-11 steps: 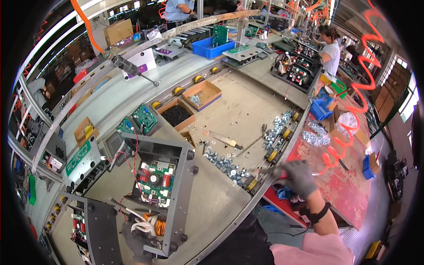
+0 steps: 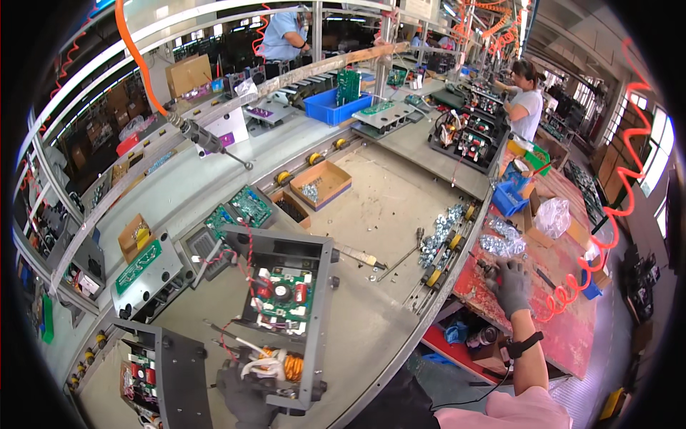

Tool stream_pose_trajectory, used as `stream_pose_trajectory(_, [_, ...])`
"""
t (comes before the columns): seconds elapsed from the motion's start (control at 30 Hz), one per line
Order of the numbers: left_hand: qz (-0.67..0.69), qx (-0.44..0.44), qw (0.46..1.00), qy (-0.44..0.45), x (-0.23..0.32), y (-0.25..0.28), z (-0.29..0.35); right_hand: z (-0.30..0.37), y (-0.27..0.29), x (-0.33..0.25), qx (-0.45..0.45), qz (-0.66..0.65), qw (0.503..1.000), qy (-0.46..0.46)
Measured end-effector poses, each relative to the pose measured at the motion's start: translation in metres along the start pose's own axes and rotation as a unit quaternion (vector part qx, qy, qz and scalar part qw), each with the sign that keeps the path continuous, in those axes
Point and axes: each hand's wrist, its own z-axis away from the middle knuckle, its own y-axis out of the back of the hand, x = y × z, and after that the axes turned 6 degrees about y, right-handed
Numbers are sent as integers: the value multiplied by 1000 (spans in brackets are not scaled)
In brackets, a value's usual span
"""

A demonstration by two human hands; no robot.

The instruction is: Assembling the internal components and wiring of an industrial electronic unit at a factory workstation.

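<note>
My left hand [image 2: 246, 397], in a grey glove, is at the near left corner of an open dark metal chassis [image 2: 314, 361], beside white wires [image 2: 261, 366] and an orange copper coil [image 2: 293, 366]. Its fingers are partly hidden, so their grip is unclear. Inside the chassis sits a green circuit board [image 2: 282, 304] with red parts. My right hand [image 2: 513, 287], gloved too, is over the red worktop [image 2: 479, 282] at the right. It is closed on a dark tool [image 2: 489, 270], seemingly an air screwdriver, mostly covered by the fingers; a coiled red hose [image 2: 564, 294] runs close by.
A second chassis [image 2: 171, 372] stands at near left. Beyond are loose screws [image 2: 441, 234], a long thin screwdriver [image 2: 406, 252], cardboard trays [image 2: 329, 187] and a roller-edged line. A hanging power driver [image 2: 204, 136] is at upper left. A co-worker [image 2: 525, 104] stands at far right.
My right hand has moved right, from the line's edge to over the red worktop. The chassis and the board beneath it have slid forward, covering a pile of screws. The view has shifted slightly.
</note>
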Motion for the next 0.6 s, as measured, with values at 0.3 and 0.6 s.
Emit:
stream_pose_trajectory(0.3, [101,-20,992,-70,80,-9,-21,-106,66,-191,157,-329,860,357])
stream_pose_trajectory(0.6, [171,-167,961,-139,75,40,16,-182,62,-270,-51,-148,921,357])
